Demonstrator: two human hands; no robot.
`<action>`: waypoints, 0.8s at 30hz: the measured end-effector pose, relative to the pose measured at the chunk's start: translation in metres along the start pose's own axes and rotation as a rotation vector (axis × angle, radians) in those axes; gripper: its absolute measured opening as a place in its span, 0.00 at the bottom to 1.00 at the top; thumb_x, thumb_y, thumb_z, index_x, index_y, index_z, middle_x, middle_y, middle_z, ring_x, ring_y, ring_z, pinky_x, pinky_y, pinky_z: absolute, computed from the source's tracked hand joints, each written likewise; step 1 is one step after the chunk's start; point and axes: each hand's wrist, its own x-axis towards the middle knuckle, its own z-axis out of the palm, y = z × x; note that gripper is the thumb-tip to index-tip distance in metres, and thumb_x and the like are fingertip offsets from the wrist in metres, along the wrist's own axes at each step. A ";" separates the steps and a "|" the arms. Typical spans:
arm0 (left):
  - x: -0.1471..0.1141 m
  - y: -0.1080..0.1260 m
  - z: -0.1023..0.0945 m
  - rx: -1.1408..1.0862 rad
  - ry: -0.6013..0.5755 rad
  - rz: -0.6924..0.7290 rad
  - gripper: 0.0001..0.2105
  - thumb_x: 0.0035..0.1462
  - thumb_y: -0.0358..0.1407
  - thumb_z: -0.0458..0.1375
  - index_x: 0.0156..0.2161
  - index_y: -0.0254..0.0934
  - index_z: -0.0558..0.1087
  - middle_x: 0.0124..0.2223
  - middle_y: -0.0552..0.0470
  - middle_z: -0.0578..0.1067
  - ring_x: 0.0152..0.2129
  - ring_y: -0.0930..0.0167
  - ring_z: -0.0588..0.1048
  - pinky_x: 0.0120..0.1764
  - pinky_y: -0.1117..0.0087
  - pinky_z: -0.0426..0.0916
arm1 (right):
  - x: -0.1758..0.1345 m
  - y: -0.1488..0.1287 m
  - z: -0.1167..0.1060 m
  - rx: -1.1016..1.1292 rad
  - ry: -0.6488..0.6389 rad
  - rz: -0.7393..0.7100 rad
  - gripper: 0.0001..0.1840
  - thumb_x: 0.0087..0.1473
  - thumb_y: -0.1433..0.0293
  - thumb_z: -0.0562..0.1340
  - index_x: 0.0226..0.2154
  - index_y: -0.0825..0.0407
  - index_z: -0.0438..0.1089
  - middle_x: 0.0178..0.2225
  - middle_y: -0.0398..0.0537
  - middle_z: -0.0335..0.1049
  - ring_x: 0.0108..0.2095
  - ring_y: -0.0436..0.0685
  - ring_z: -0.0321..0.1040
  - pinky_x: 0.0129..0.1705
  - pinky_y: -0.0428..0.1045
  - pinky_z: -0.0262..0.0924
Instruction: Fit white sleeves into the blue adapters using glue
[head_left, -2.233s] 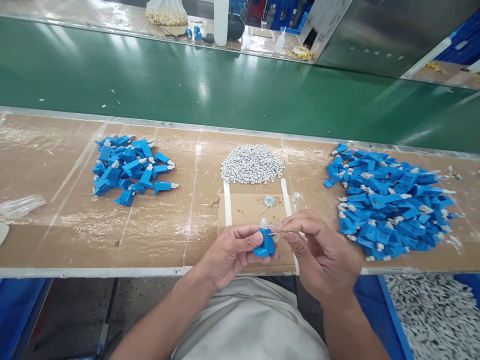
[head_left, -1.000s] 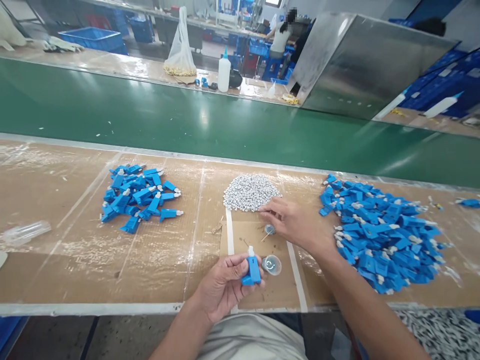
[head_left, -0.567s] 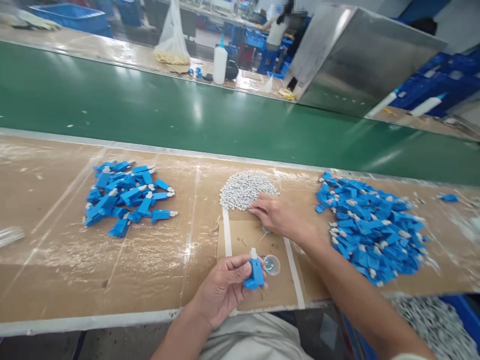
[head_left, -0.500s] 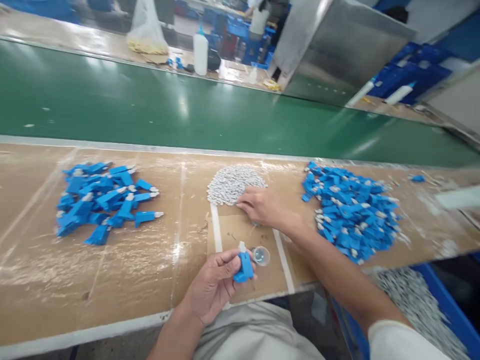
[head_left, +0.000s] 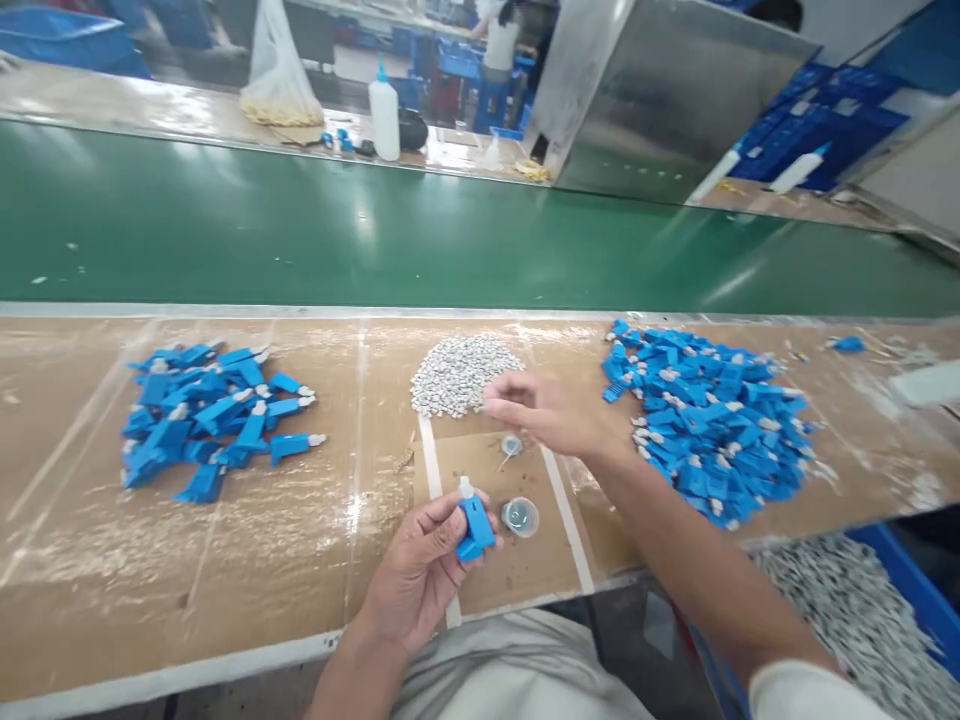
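My left hand (head_left: 424, 560) grips a blue plastic piece (head_left: 475, 528) with a pale grey tip pointing up, above the front of the table. My right hand (head_left: 536, 408) is at the right edge of a heap of small grey pieces (head_left: 457, 370). Its thumb and forefinger are brought together in a pinch; whatever may be between them is too small to make out. Below that hand lies a small round dish (head_left: 511, 445) with a thin stick on it. Beside the held piece stands a clear cup (head_left: 520, 517) with liquid in it.
Blue pieces with grey tips form a pile at left (head_left: 217, 410) and a larger pile at right (head_left: 712, 420). A green conveyor belt (head_left: 300, 220) runs behind the table. Bottom right, a blue crate (head_left: 900, 580) holds many grey pieces. Across the belt stands a white bottle (head_left: 385, 115).
My right hand has lifted slightly and shifted right from the grey heap, uncovering the small dish. My left hand still holds the blue piece. The view has tilted slightly.
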 end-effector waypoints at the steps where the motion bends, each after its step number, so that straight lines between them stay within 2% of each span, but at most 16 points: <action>1: 0.000 0.001 0.004 -0.005 0.004 0.043 0.14 0.54 0.37 0.71 0.43 0.31 0.82 0.36 0.45 0.81 0.31 0.71 0.79 0.34 0.78 0.72 | -0.010 -0.004 0.000 0.167 0.024 0.028 0.13 0.66 0.64 0.52 0.33 0.52 0.65 0.27 0.45 0.67 0.24 0.51 0.63 0.27 0.46 0.60; 4: 0.003 0.004 0.019 0.001 -0.001 0.136 0.13 0.57 0.37 0.69 0.45 0.31 0.82 0.37 0.45 0.81 0.31 0.72 0.79 0.35 0.78 0.72 | -0.041 -0.017 0.006 0.917 0.106 0.241 0.14 0.59 0.59 0.63 0.31 0.51 0.67 0.27 0.43 0.67 0.22 0.48 0.59 0.22 0.43 0.54; 5: 0.004 0.004 0.024 0.007 -0.010 0.144 0.12 0.57 0.37 0.69 0.44 0.31 0.82 0.37 0.46 0.80 0.31 0.73 0.78 0.34 0.78 0.72 | -0.050 -0.021 0.010 1.095 0.116 0.305 0.14 0.56 0.59 0.67 0.30 0.52 0.68 0.26 0.43 0.67 0.22 0.47 0.59 0.21 0.42 0.53; 7: 0.008 0.004 0.032 0.021 -0.041 0.145 0.11 0.59 0.37 0.68 0.43 0.31 0.82 0.36 0.47 0.80 0.31 0.74 0.78 0.34 0.79 0.72 | -0.064 -0.030 0.016 1.257 0.110 0.365 0.14 0.54 0.60 0.70 0.29 0.53 0.71 0.25 0.42 0.66 0.21 0.46 0.58 0.22 0.41 0.54; 11: 0.011 0.004 0.041 0.067 -0.084 0.130 0.12 0.60 0.39 0.67 0.42 0.28 0.81 0.35 0.45 0.80 0.30 0.73 0.79 0.35 0.78 0.73 | -0.076 -0.040 0.024 1.342 0.108 0.383 0.14 0.54 0.60 0.72 0.29 0.53 0.74 0.22 0.40 0.64 0.20 0.45 0.54 0.23 0.42 0.56; 14: 0.010 0.006 0.044 0.074 -0.032 0.097 0.13 0.56 0.39 0.69 0.37 0.28 0.81 0.31 0.46 0.80 0.27 0.74 0.79 0.30 0.80 0.73 | -0.079 -0.041 0.027 1.304 0.125 0.374 0.15 0.54 0.59 0.72 0.30 0.53 0.73 0.22 0.40 0.63 0.20 0.45 0.54 0.22 0.43 0.53; 16: 0.008 0.009 0.046 0.047 0.022 0.048 0.12 0.54 0.39 0.70 0.33 0.28 0.79 0.28 0.48 0.79 0.23 0.75 0.78 0.26 0.82 0.72 | -0.082 -0.040 0.027 1.183 0.165 0.308 0.14 0.57 0.58 0.70 0.32 0.52 0.73 0.25 0.42 0.66 0.21 0.47 0.57 0.22 0.44 0.53; 20: 0.004 0.016 0.049 -0.028 0.074 -0.104 0.10 0.54 0.35 0.68 0.30 0.27 0.77 0.25 0.47 0.79 0.18 0.76 0.77 0.20 0.85 0.70 | -0.087 -0.037 0.018 0.721 0.254 0.027 0.08 0.65 0.63 0.64 0.36 0.49 0.74 0.32 0.46 0.70 0.30 0.54 0.66 0.31 0.49 0.62; 24: 0.001 0.020 0.049 -0.060 0.090 -0.177 0.08 0.55 0.32 0.66 0.29 0.27 0.76 0.24 0.48 0.78 0.16 0.76 0.77 0.18 0.86 0.69 | -0.085 -0.034 0.005 0.352 0.207 -0.254 0.06 0.67 0.71 0.60 0.41 0.47 0.73 0.34 0.47 0.72 0.35 0.57 0.69 0.38 0.53 0.63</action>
